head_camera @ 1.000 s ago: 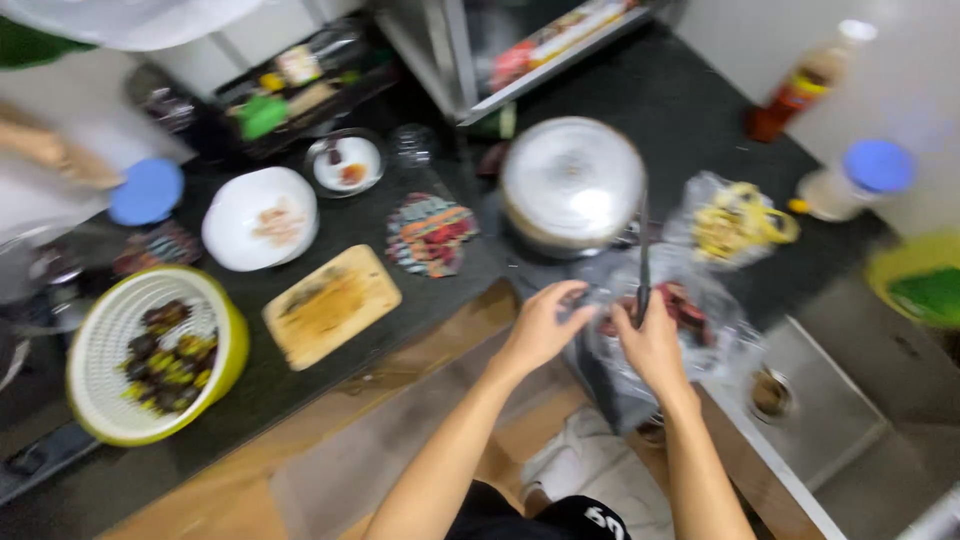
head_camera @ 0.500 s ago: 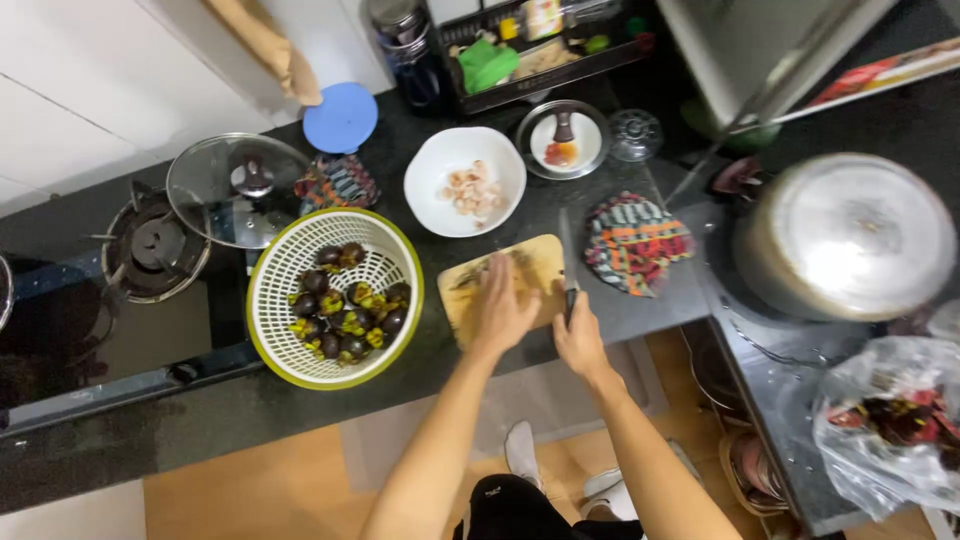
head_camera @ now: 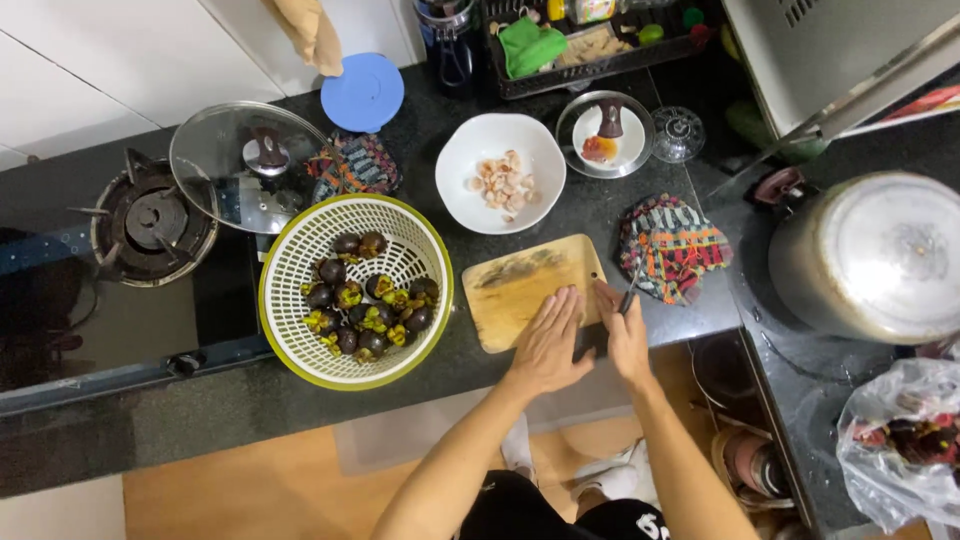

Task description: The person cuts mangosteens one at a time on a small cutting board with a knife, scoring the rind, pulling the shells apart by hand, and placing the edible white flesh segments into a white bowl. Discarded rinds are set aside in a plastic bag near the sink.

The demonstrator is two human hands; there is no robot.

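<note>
Cutting board (head_camera: pixel 525 290) lies bare on the dark worktop (head_camera: pixel 150 420), beside a basket (head_camera: pixel 300 270) of whole mangosteens (head_camera: pixel 368 300). Left hand (head_camera: pixel 548 345) rests flat, open, on the board; right hand (head_camera: pixel 626 335) apparently grips a knife (head_camera: pixel 632 290). Nothing is cut yet.

Dark counter (head_camera: pixel 420 400) (cutting board (head_camera: pixel 525 290), colander (head_camera: pixel 355 290))

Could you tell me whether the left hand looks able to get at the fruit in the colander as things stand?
Probably yes: the left hand lies flat on the cutting board, beside the colander, nothing between.
</note>
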